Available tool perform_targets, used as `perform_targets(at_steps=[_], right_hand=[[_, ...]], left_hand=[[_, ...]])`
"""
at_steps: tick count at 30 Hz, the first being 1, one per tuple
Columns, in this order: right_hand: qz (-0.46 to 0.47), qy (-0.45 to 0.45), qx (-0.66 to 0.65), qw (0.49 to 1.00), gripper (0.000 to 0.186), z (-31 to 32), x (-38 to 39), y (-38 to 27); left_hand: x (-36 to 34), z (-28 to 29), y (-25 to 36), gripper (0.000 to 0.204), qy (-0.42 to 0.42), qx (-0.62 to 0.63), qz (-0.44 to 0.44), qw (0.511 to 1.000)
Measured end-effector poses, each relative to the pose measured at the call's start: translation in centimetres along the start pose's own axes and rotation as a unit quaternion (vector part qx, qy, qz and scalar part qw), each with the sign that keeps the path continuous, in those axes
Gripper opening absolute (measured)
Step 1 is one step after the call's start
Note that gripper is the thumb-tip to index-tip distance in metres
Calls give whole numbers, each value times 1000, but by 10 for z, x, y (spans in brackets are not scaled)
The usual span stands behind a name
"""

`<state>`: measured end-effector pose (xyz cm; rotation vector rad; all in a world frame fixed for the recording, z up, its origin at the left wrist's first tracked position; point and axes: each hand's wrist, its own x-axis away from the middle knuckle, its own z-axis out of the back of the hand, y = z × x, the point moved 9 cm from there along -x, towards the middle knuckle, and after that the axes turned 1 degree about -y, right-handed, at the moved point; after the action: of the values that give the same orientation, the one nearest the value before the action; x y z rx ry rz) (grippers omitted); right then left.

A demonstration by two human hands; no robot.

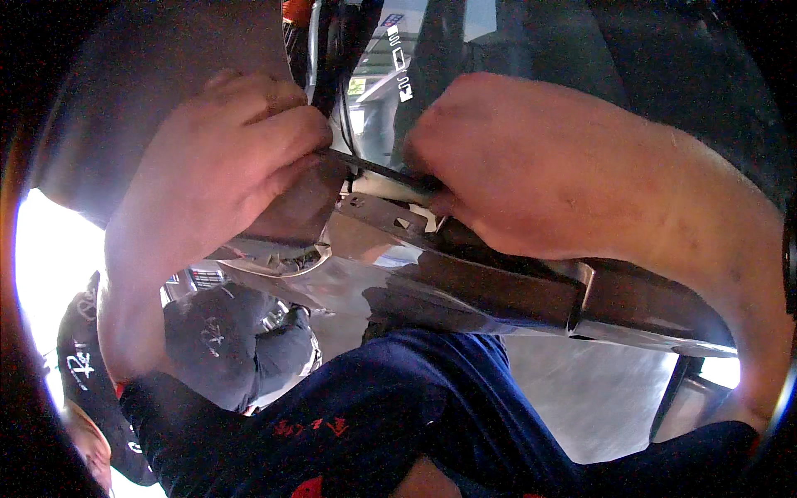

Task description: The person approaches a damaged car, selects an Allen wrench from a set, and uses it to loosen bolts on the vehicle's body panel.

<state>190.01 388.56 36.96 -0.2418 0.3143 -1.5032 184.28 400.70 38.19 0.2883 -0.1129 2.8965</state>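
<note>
My left hand (241, 158) is closed, its fingers pinching one end of a thin black strip (374, 169). The other end of that strip runs into my closed right hand (506, 166); the fingertips there are partly hidden behind the hand itself. Between both hands the strip slants down to the right, close to the lower edge of a car window (440, 50). Just below it lies a grey metal flange (378, 209) with small holes, along the edge of a glossy dark car body panel (465, 295).
A vertical panel seam (581, 299) crosses the bodywork under my right forearm. Beyond my left forearm is a person in a dark shirt (212, 332), with another person's sleeve (83, 332) farther left. Grey floor (598, 390) shows below the car.
</note>
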Motion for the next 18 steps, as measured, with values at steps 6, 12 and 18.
perform_targets(at_steps=[6, 12, 18], right_hand=[[-4, -6, 104, 995, 25, 11, -2, -15], [-36, -36, 60, 997, 24, 1, -3, 4], [-12, -37, -20, 999, 23, 13, -7, -3]], left_hand=[[-6, 1, 5, 41, -38, -38, -14, 998], [-4, 4, 10, 39, -41, -4, -25, 999], [7, 27, 25, 33, 21, 28, -69, 997]])
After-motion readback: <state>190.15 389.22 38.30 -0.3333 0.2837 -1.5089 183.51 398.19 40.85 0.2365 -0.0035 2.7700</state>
